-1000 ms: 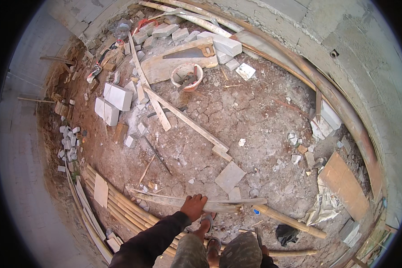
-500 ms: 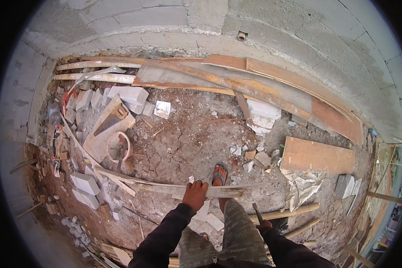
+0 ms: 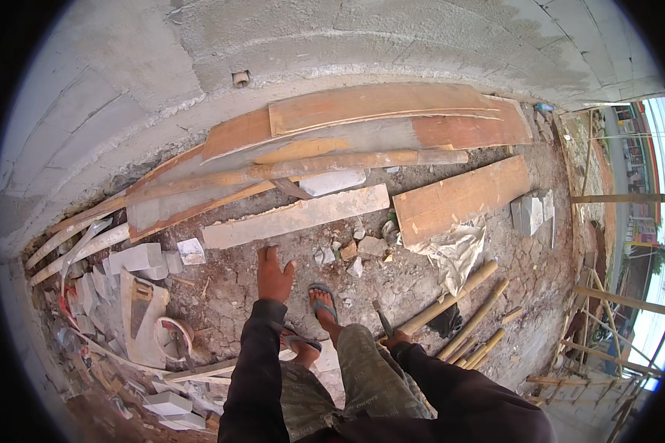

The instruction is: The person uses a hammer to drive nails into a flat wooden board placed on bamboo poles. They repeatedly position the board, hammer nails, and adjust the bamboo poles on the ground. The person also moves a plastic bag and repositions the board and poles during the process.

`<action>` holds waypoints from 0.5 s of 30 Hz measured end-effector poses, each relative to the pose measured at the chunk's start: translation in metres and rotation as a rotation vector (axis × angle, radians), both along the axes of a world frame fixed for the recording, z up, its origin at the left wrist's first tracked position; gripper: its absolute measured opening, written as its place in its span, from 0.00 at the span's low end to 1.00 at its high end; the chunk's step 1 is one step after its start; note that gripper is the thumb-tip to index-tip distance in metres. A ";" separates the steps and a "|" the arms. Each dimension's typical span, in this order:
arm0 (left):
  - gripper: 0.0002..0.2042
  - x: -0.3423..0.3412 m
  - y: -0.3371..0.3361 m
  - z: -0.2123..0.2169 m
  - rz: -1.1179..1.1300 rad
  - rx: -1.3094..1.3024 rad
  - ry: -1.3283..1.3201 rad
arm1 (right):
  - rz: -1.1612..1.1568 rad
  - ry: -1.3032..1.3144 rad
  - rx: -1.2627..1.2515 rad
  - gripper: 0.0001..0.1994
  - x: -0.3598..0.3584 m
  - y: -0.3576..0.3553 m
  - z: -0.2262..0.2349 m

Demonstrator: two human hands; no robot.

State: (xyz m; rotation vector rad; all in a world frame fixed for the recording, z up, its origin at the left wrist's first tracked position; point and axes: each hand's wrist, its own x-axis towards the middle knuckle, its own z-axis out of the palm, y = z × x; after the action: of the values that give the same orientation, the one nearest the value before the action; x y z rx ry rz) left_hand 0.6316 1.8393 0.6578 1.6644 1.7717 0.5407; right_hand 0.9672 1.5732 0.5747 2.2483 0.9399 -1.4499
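Observation:
My left hand reaches forward over the dirt floor with its fingers spread and nothing in it. A long pale plank lies on the ground just beyond it, apart from the fingers. My right hand hangs low by my right leg, closed on a slim dark metal tool that points up and away. My sandalled feet stand on cracked earth strewn with small rubble.
A grey block wall curves across the top, with stacked boards at its foot. A plywood sheet, crumpled plastic and bamboo poles lie right. Grey blocks, a hand saw and a bucket sit left.
My view has swung toward the wall. My left hand, which held a long thin wooden strip, is now open and holds nothing.

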 end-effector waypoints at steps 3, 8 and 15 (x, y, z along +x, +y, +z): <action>0.25 -0.038 -0.046 -0.024 0.014 -0.140 0.082 | 0.080 -0.063 -0.013 0.31 -0.015 0.008 -0.022; 0.24 -0.132 -0.133 -0.067 0.182 -0.396 0.115 | 0.374 -0.078 0.247 0.16 -0.031 0.048 -0.071; 0.25 -0.294 -0.167 -0.116 0.624 -0.472 -0.106 | 0.659 -0.006 0.232 0.15 -0.162 0.176 -0.083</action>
State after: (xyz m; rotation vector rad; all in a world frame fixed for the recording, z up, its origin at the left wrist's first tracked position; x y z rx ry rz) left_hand 0.3380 1.6720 0.5420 0.7424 2.1254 0.4144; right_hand 0.8048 1.7492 0.4915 1.7973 1.7099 -1.0686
